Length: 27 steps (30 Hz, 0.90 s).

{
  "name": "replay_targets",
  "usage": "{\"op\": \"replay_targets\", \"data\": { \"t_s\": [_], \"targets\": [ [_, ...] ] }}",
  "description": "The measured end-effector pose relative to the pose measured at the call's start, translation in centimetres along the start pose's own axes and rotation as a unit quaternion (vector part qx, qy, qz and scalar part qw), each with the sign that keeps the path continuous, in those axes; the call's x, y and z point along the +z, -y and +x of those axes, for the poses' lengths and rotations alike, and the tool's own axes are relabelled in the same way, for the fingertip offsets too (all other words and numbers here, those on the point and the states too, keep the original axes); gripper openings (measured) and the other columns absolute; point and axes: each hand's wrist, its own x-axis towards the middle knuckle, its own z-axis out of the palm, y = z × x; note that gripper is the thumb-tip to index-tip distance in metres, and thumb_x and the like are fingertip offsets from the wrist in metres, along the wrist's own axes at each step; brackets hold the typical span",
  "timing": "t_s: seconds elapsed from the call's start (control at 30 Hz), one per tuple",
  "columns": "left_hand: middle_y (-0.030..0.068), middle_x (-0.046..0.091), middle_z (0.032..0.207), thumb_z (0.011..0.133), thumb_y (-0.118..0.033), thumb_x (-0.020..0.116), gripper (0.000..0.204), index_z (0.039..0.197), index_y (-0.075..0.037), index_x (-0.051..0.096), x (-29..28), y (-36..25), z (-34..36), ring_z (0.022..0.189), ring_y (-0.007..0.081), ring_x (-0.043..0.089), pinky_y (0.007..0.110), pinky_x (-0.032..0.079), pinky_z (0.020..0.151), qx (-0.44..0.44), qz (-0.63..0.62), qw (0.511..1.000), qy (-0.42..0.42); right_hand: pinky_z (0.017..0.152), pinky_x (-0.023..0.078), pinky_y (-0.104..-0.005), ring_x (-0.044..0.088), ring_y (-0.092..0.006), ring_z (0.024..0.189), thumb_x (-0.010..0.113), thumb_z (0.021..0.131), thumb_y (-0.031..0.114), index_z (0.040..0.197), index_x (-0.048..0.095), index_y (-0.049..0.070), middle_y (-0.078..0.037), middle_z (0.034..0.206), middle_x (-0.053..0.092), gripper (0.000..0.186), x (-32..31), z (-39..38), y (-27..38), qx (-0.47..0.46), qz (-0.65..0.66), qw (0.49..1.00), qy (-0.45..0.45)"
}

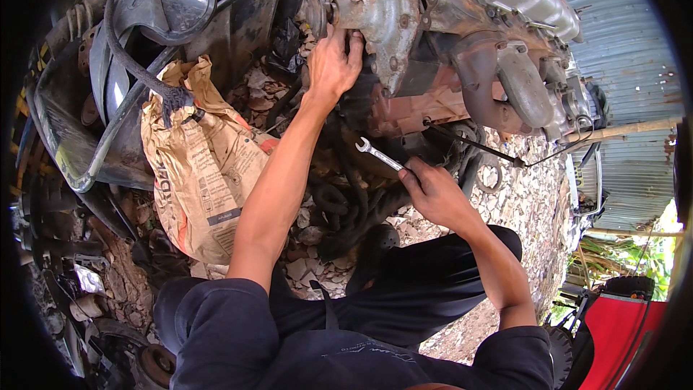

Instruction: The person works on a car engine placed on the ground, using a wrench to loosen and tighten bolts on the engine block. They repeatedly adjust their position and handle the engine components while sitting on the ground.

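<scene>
My right hand (436,189) is closed round one end of a silver open-end wrench (381,154). The wrench's jaw points up and left, free of the engine. My left arm stretches forward to a rusty engine (433,65). There, my left hand (335,65) presses its fingers together against the underside of a grey-brown cast housing (386,22), beside a round flange (316,13). Whatever those fingertips grip is hidden or too small to make out. To the right along the engine is a curved, rusty manifold pipe (480,76).
A crumpled brown paper sack (202,173) lies left of my left forearm. Beyond it are black plastic panels (86,152) and a frayed hose (133,65). Broken stone chips (530,195) cover the ground. Corrugated metal sheeting (628,50) and a red panel (617,347) stand at the right.
</scene>
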Motion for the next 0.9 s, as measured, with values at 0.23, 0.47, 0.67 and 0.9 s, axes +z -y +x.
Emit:
{"op": "replay_targets", "data": {
  "t_s": [0.23,0.47,0.67,0.9],
  "targets": [
    [0.0281,0.063,0.091,0.093,-0.026,0.051,0.028,0.095,-0.001,0.062,0.5,1.7,0.6,0.082,0.0497,0.059,0.054,0.046,0.073,-0.014,-0.021,0.999,0.037,0.064,0.04,-0.0517,0.056,-0.0476,0.076,0.053,0.097,0.021,0.088,0.052,-0.002,-0.025,0.074,0.057,0.025,-0.1,-0.2,-0.5,0.022,-0.009,1.0,0.012],
    [0.0273,0.064,0.08,0.092,-0.026,0.052,0.028,0.095,0.0,0.061,-0.1,1.5,0.6,0.083,0.0487,0.06,0.052,0.047,0.074,-0.091,-0.07,0.99,0.082,0.062,0.04,-0.0553,0.056,-0.0494,0.071,0.052,0.097,0.022,0.088,0.051,-0.002,-0.028,0.067,0.056,0.025,0.1,-0.2,-0.5,-0.004,-0.001,1.0,0.006],
    [0.0244,0.064,0.096,0.093,-0.021,0.054,0.023,0.106,-0.003,0.059,-0.6,0.5,0.3,0.089,0.0482,0.058,0.048,0.047,0.075,-0.021,0.015,0.998,0.054,0.061,0.041,-0.0551,0.056,-0.049,0.07,0.052,0.097,0.022,0.088,0.051,-0.001,-0.027,0.066,0.057,0.025,0.0,-0.3,-0.2,-0.002,0.0,1.0,0.0],
    [0.0282,0.063,0.08,0.093,-0.028,0.051,0.03,0.09,0.0,0.062,0.6,0.8,0.6,0.082,0.049,0.06,0.052,0.047,0.073,-0.057,-0.03,0.998,0.023,0.061,0.041,-0.0549,0.057,-0.0487,0.07,0.052,0.097,0.022,0.088,0.051,-0.001,-0.027,0.067,0.057,0.025,0.2,-0.2,-0.3,-0.012,-0.011,1.0,0.0]
  ]
}}
